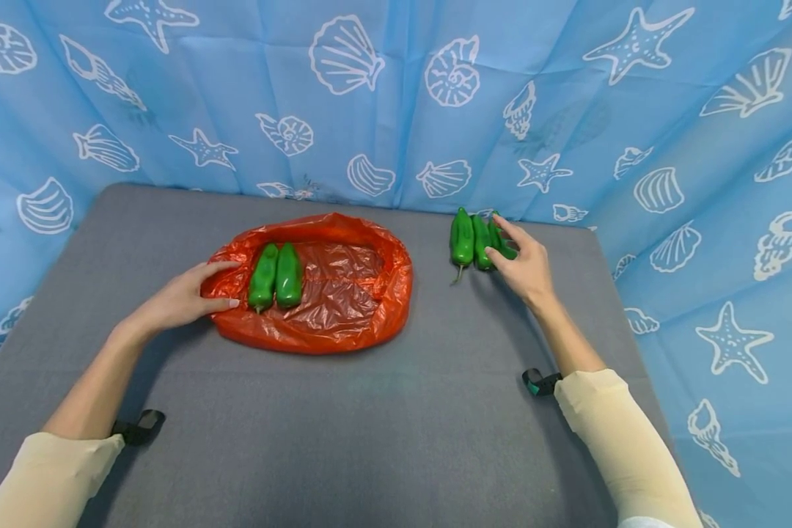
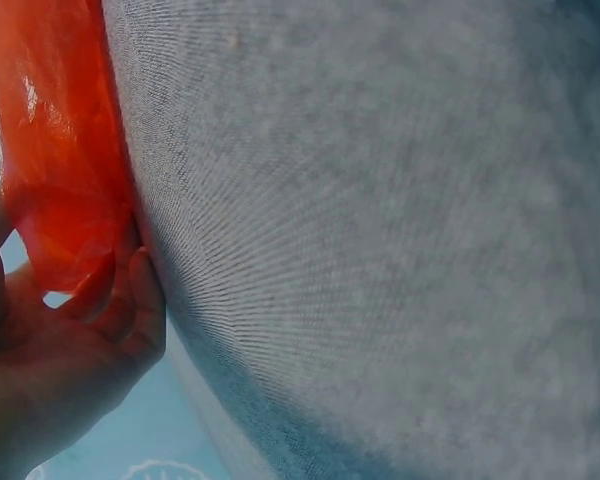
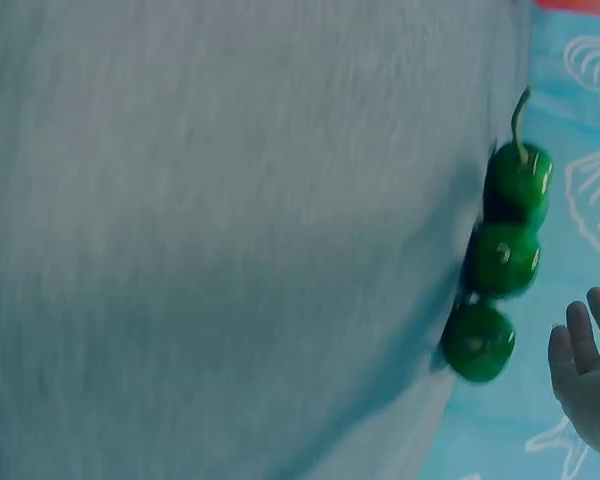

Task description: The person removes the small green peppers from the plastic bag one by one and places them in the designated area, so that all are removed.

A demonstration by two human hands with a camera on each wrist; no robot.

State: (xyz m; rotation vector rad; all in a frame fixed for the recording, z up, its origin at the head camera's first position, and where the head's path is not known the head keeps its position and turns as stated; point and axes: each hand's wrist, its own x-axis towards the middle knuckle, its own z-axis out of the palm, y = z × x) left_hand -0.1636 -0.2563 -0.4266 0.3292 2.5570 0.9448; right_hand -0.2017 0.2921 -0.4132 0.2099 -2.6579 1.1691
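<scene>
A red plastic bag [image 1: 343, 339] lies spread with its mouth facing up, two green peppers [image 1: 289, 275] side by side in its left part. At the bag's left end my left hand [image 1: 183, 295] holds the rim between thumb and fingers; in the left wrist view the red plastic [image 2: 65, 150] sits in that grasp. Three more green peppers [image 1: 462, 238] stand in a row on the right. Over the rightmost one is my right hand [image 1: 523, 262], thumb and fingers spread. The right wrist view shows a gap between this hand [image 3: 590, 380] and the nearest pepper [image 3: 479, 343].
A grey cloth [image 1: 343, 433] covers the table. Blue curtains [image 1: 396, 110] with white shells and starfish hang behind it and along the right side. Dark bands with small devices [image 1: 540, 383] sit on both forearms, beside cream sleeves [image 1: 623, 440].
</scene>
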